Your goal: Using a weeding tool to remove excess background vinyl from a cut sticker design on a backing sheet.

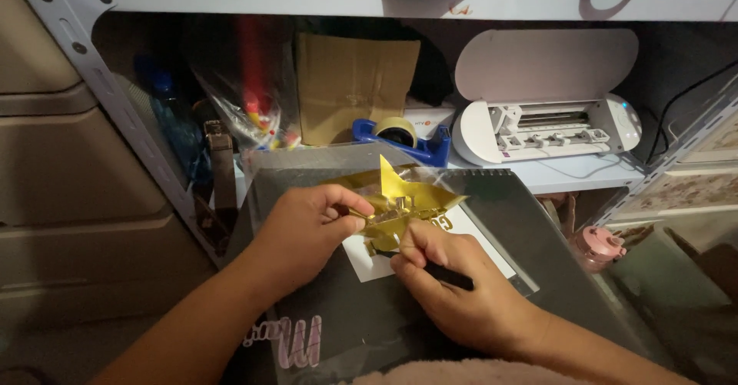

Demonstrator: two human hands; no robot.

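Note:
My left hand (307, 227) pinches the left side of a crumpled piece of shiny gold foil (403, 196), lifted a little above a white square sheet (361, 262). My right hand (453, 289) grips a thin black tool (450, 277) whose tip points at the foil's underside. The white sheet lies on a dark spiral-bound pad (530, 239) under a clear plastic film. Part of the foil and the tool's tip are hidden by my fingers.
A metal shelf rack (84, 54) stands behind the pad. On its shelf sit a white cutting machine (546, 120), a blue tape dispenser (403, 139), a brown cardboard piece (354, 85) and plastic bags (246, 100). A pink bottle (600, 246) sits at the right. Beige drawers (61, 162) stand at the left.

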